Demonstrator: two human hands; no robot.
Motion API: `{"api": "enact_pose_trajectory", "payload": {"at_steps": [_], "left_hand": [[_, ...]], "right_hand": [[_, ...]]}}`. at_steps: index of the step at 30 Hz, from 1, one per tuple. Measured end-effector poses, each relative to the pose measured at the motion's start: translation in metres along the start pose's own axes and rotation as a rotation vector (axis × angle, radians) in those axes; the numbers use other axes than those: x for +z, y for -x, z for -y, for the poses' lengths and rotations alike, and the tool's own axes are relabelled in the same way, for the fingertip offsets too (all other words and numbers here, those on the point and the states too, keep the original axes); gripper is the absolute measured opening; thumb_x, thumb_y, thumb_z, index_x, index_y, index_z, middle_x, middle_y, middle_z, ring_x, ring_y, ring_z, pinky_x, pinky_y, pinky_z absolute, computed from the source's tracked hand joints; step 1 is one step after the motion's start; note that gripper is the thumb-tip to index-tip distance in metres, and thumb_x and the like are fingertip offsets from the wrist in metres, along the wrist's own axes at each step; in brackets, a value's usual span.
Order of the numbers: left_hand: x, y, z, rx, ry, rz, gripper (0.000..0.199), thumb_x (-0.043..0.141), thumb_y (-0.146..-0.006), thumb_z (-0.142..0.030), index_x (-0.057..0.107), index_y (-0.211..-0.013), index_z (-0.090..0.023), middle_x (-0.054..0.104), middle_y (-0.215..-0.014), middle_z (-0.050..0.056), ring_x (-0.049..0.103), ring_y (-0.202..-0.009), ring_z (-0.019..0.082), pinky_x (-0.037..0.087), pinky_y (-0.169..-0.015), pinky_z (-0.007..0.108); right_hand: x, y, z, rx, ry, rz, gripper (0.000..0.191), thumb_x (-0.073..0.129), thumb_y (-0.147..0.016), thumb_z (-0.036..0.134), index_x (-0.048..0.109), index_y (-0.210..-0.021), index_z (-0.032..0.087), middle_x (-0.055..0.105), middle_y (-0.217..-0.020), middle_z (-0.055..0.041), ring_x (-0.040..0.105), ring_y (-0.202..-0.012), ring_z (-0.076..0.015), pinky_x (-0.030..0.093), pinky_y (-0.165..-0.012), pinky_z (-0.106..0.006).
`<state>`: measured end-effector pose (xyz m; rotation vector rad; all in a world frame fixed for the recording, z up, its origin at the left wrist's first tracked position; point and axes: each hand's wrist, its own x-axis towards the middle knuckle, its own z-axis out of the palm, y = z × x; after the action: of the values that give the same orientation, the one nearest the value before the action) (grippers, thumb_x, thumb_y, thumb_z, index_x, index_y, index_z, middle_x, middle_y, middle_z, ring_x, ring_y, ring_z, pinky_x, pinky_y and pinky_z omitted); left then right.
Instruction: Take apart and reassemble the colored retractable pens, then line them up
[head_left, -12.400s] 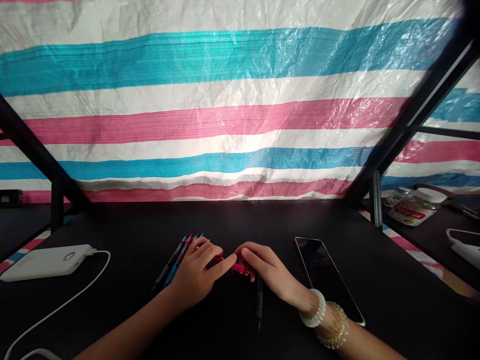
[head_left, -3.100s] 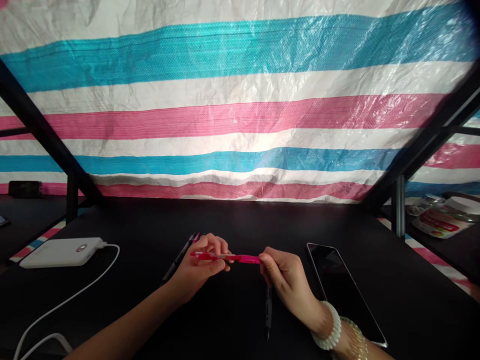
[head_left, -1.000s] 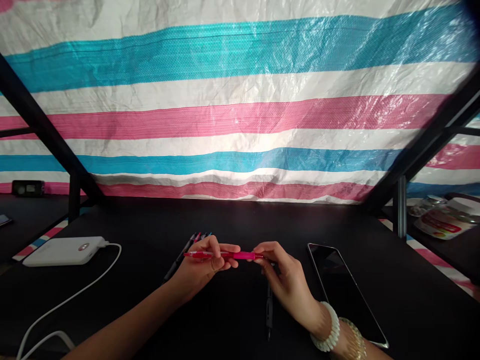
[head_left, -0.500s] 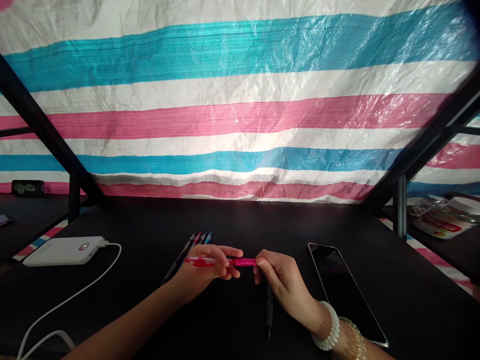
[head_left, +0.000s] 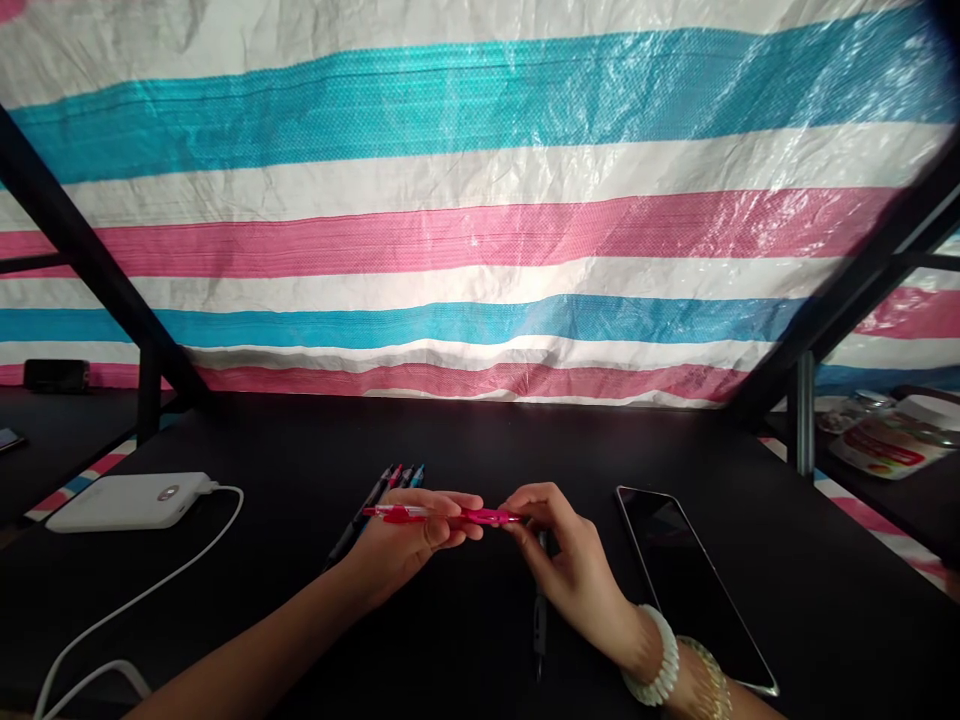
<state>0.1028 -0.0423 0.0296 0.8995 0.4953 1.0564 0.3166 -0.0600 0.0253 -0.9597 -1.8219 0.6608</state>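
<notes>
A pink pen (head_left: 480,516) with a clear barrel lies level between my two hands above the black table. My left hand (head_left: 409,535) is closed around its barrel, with the clip end sticking out to the left. The thumb and fingers of my right hand (head_left: 562,550) pinch the pen at its right tip. Below my right hand a black pen (head_left: 539,625) lies on the table, its upper part partly hidden. Several more pens (head_left: 401,476) lie side by side behind my left hand, which covers their lower parts.
To the right lies a dark smartphone (head_left: 694,580). On the left a white power bank (head_left: 131,502) has a white cable (head_left: 187,565) running to the front. A striped sheet (head_left: 480,230) hangs behind the table (head_left: 262,430), between black frame bars (head_left: 112,270).
The fingers of my right hand have shifted and risen slightly at the pen's right end. More of the pink tip shows. My left hand has barely moved.
</notes>
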Motion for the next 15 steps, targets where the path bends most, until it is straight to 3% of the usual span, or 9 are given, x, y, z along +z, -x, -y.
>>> {"api": "enact_pose_trajectory", "payload": {"at_steps": [9, 15], "left_hand": [[-0.0032, 0.0002, 0.0004, -0.018, 0.014, 0.023, 0.012, 0.083, -0.071, -0.023, 0.079, -0.082, -0.019, 0.076, -0.107, 0.008, 0.075, -0.082, 0.017, 0.057, -0.073, 0.017], [-0.0030, 0.0011, 0.0009, -0.013, 0.008, 0.032, 0.013, 0.084, -0.070, -0.022, 0.079, -0.082, -0.018, 0.076, -0.105, 0.009, 0.075, -0.078, 0.016, 0.057, -0.069, 0.016]], "right_hand": [[-0.0011, 0.0015, -0.0011, -0.055, 0.054, 0.005, 0.003, 0.056, -0.096, 0.023, 0.057, -0.093, 0.021, 0.063, -0.082, -0.0010, 0.057, -0.066, -0.0137, 0.044, -0.061, -0.025], [-0.0032, -0.0016, 0.0037, -0.047, 0.070, 0.104, 0.020, 0.046, -0.101, 0.024, 0.059, -0.086, 0.020, 0.060, -0.074, 0.0003, 0.055, -0.063, -0.0127, 0.042, -0.061, -0.024]]}}
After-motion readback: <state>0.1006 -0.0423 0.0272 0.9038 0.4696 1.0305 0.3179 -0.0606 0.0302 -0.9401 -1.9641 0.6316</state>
